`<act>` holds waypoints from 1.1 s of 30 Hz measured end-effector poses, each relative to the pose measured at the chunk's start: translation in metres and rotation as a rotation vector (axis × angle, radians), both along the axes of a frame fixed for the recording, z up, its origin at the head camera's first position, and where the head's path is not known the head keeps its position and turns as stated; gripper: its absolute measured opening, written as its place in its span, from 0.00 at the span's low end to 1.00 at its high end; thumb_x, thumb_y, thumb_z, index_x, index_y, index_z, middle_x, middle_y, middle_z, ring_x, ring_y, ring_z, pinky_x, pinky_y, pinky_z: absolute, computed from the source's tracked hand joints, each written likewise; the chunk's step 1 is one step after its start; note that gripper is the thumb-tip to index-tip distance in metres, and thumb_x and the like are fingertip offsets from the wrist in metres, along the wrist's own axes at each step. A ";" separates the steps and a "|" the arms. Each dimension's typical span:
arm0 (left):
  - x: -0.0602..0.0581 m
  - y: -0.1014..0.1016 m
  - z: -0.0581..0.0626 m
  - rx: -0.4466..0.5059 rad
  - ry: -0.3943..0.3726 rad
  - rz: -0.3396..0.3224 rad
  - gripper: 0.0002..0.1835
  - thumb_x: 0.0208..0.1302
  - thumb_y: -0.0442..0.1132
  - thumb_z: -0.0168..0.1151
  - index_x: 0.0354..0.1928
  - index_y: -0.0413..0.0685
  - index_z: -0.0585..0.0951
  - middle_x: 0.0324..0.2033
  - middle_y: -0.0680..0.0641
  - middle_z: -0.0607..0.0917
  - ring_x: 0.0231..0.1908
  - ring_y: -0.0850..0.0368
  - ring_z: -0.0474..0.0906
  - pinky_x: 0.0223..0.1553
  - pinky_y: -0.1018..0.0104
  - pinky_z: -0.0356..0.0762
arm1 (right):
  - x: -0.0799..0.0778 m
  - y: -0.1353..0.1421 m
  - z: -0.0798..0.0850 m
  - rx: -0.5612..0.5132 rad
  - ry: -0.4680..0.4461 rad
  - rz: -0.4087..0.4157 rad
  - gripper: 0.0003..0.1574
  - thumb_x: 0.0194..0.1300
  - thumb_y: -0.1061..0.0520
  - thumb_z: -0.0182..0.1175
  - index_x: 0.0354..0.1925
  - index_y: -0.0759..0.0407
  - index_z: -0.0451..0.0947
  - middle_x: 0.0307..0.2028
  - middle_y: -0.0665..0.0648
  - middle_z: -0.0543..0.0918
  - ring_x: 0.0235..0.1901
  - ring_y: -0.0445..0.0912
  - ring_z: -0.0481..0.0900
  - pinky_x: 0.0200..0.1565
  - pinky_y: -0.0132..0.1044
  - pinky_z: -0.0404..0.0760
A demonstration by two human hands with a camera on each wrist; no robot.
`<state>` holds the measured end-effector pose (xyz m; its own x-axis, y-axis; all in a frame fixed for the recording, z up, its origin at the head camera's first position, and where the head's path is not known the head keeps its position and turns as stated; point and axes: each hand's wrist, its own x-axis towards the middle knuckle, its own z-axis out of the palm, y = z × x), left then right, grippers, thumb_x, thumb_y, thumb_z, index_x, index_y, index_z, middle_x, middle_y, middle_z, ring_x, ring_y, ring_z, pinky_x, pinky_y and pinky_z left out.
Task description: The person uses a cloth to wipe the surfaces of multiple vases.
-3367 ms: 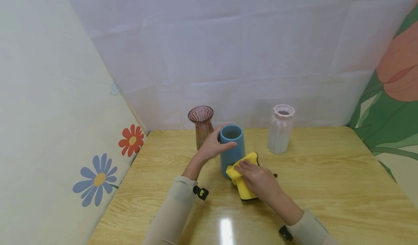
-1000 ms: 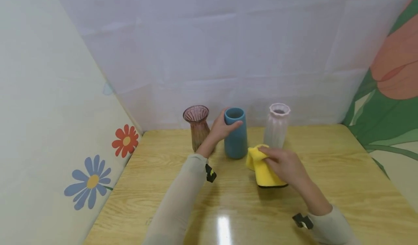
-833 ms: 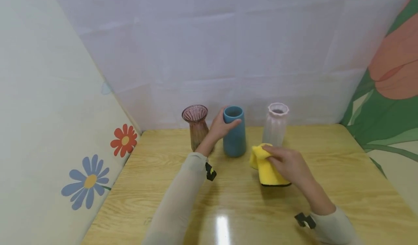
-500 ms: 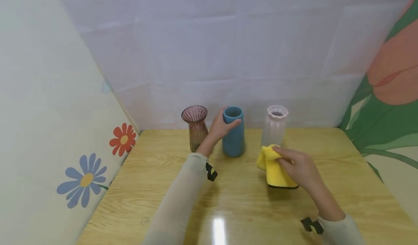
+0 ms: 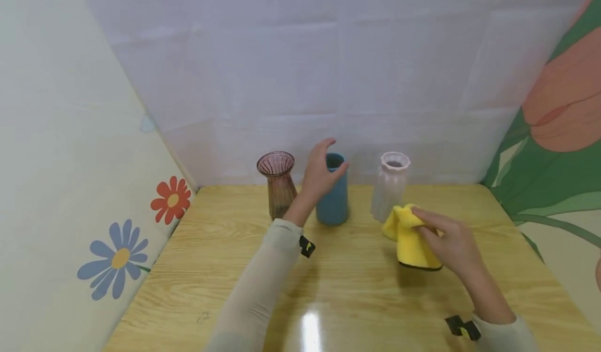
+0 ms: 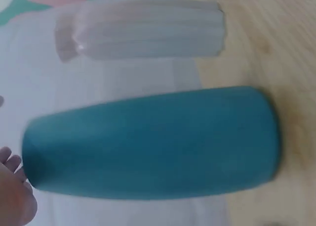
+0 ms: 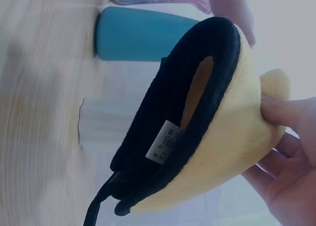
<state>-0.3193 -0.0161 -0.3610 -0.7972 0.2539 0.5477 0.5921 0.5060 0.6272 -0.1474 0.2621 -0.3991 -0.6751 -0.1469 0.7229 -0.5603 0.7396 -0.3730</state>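
A blue vase (image 5: pixel 332 208) stands upright on the table between two other vases. My left hand (image 5: pixel 319 177) is at its rim with thumb and fingers spread apart, no longer gripping it; the left wrist view shows the hand (image 6: pixel 15 196) just beside the vase's mouth. My right hand (image 5: pixel 453 242) pinches a yellow cloth (image 5: pixel 413 245), which hangs above the table in front of the white vase. In the right wrist view the cloth (image 7: pixel 217 152) is folded over, with a dark edging, a white label and a dark loop.
Left of the blue vase stands a purple ribbed glass vase (image 5: pixel 279 185), partly behind my left forearm. A white fluted vase (image 5: pixel 388 193) stands to the right, its base close to the cloth. Behind the wooden table (image 5: pixel 235 258) hangs a pale backdrop (image 5: pixel 263 55).
Earlier the cloth was pressed against the blue vase. The vase has since moved back to between the others, my left hand has let go of it, and the cloth has moved right.
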 end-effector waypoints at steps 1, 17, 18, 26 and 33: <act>0.002 0.004 0.005 -0.040 0.035 -0.004 0.36 0.68 0.49 0.66 0.74 0.47 0.65 0.72 0.44 0.67 0.73 0.50 0.60 0.73 0.56 0.59 | 0.000 0.002 0.001 0.003 0.012 -0.009 0.28 0.44 0.76 0.75 0.48 0.67 0.86 0.45 0.62 0.88 0.35 0.56 0.88 0.38 0.14 0.73; 0.012 0.066 0.012 -0.178 -0.131 -0.173 0.42 0.68 0.56 0.64 0.76 0.47 0.61 0.74 0.45 0.65 0.73 0.50 0.61 0.72 0.56 0.60 | -0.009 0.023 0.004 0.027 0.154 -0.082 0.30 0.42 0.78 0.75 0.48 0.66 0.87 0.45 0.64 0.88 0.34 0.59 0.88 0.37 0.15 0.72; 0.009 0.068 0.011 -0.173 -0.132 -0.172 0.42 0.68 0.57 0.64 0.76 0.47 0.61 0.74 0.44 0.66 0.73 0.50 0.61 0.73 0.56 0.60 | -0.010 0.024 0.004 0.023 0.166 -0.079 0.30 0.42 0.78 0.75 0.48 0.67 0.87 0.45 0.64 0.88 0.34 0.60 0.88 0.36 0.15 0.73; -0.006 0.080 -0.005 -0.082 -0.231 -0.207 0.44 0.65 0.54 0.69 0.76 0.43 0.61 0.73 0.42 0.67 0.72 0.49 0.62 0.72 0.55 0.61 | -0.023 0.028 0.003 -0.021 0.225 -0.100 0.31 0.41 0.78 0.75 0.47 0.64 0.88 0.45 0.62 0.88 0.49 0.40 0.81 0.50 0.12 0.65; -0.015 0.092 -0.017 -0.027 -0.293 -0.243 0.47 0.63 0.53 0.72 0.76 0.41 0.61 0.72 0.39 0.68 0.71 0.46 0.65 0.70 0.55 0.65 | -0.031 0.033 0.000 -0.062 0.219 -0.072 0.30 0.42 0.80 0.73 0.47 0.65 0.87 0.46 0.64 0.87 0.56 0.17 0.68 0.55 0.11 0.64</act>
